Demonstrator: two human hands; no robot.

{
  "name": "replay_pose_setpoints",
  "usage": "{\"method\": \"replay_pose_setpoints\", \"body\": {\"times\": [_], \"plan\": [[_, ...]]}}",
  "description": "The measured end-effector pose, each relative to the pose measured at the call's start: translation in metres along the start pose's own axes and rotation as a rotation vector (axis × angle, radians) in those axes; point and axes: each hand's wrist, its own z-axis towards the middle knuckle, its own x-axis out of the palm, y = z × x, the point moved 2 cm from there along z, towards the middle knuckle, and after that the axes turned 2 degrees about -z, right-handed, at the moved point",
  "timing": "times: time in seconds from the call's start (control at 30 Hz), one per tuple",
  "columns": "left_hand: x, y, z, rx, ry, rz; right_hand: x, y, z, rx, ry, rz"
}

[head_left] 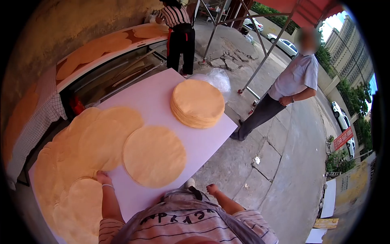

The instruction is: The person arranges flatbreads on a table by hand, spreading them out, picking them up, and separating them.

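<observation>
striped shirt nearest, left hand touches table's flatbreads.

The left hand is at the edge of overlapping thin round sheets spread across the tabletop, while the right hand hangs curled, just off the near edge. A single round sheet lies beside that spread, apart from a neat stack. Beyond, a person in a striped top stands at a sheet-covered second tabletop, and a person in a light shirt stands to the right.
</observation>
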Motion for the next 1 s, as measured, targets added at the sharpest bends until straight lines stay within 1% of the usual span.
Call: {"method": "replay_pose_setpoints", "body": {"times": [0.03, 0.13, 0.23, 0.27, 0.3, 0.33, 0.4, 0.47, 0.5, 0.53, 0.57, 0.6, 0.63, 0.67, 0.7, 0.73, 0.77, 0.8, 0.9, 0.93, 0.97, 1.0], "plan": [[0.007, -0.002, -0.001, -0.004, 0.014, -0.035, -0.004, -0.001, -0.005, 0.036, -0.005, 0.09], [0.033, 0.006, -0.021, 0.063, -0.13, -0.178, -0.009, -0.006, -0.017, 0.098, -0.007, 0.117], [0.024, 0.025, -0.005, -0.076, -0.061, -0.313, -0.008, -0.026, -0.015, 0.056, -0.037, 0.067], [0.016, 0.029, 0.002, -0.129, 0.01, -0.254, -0.003, -0.039, -0.017, 0.056, -0.046, 0.056], [0.013, 0.029, 0.007, -0.184, 0.079, -0.194, 0.004, -0.055, -0.011, 0.039, -0.114, 0.028], [0.02, 0.027, 0.001, -0.239, 0.15, -0.142, 0.0, -0.053, -0.024, 0.034, -0.121, -0.012], [0.041, 0.017, -0.018, -0.299, 0.105, 0.028, -0.01, -0.041, -0.054, 0.014, -0.134, -0.087], [0.034, 0.028, 0.069, -0.199, 0.203, 0.132, -0.024, -0.019, -0.086, 0.086, -0.032, -0.072], [0.073, -0.003, 0.044, -0.212, 0.077, 0.044, -0.026, -0.016, -0.094, 0.122, 0.019, -0.069], [0.089, -0.013, 0.091, -0.156, 0.112, -0.004, -0.025, -0.018, -0.096, 0.137, 0.013, -0.045], [0.129, -0.04, 0.077, -0.09, 0.123, 0.005, -0.023, -0.022, -0.095, 0.154, 0.012, -0.029], [0.164, -0.062, 0.073, 0.022, 0.268, 0.049, -0.022, -0.026, -0.093, 0.169, 0.015, -0.023], [0.2, -0.085, 0.056, 0.02, 0.326, -0.06, -0.024, -0.025, -0.079, -0.039, 0.058, -0.377], [0.233, -0.112, 0.008, 0.043, 0.322, -0.101, -0.021, -0.035, -0.052, -0.259, 0.117, -0.728], [0.252, -0.133, -0.034, 0.056, 0.442, -0.169, -0.012, -0.045, -0.045, -0.494, 0.19, -1.064], [0.262, -0.148, -0.063, 0.046, 0.554, -0.231, -0.008, -0.035, -0.05, -0.305, 0.192, -0.662], [0.256, -0.155, -0.077, 0.032, 0.638, -0.258, -0.004, -0.026, -0.056, -0.151, 0.138, -0.243], [0.256, -0.16, -0.09, 0.017, 0.736, -0.29, 0.0, -0.013, -0.054, -0.114, 0.141, -0.172], [0.222, -0.163, -0.163, 0.153, 0.683, -0.148, 0.014, 0.015, -0.055, 0.01, 0.154, 0.137], [0.202, -0.154, -0.16, 0.127, 0.648, -0.103, 0.018, 0.026, -0.053, 0.047, 0.16, 0.256], [0.176, -0.139, -0.15, 0.099, 0.612, -0.055, 0.018, 0.042, -0.062, 0.037, 0.166, 0.268], [0.147, -0.127, -0.146, 0.163, 0.56, 0.011, 0.017, 0.049, -0.059, -0.002, 0.151, 0.206]]}}
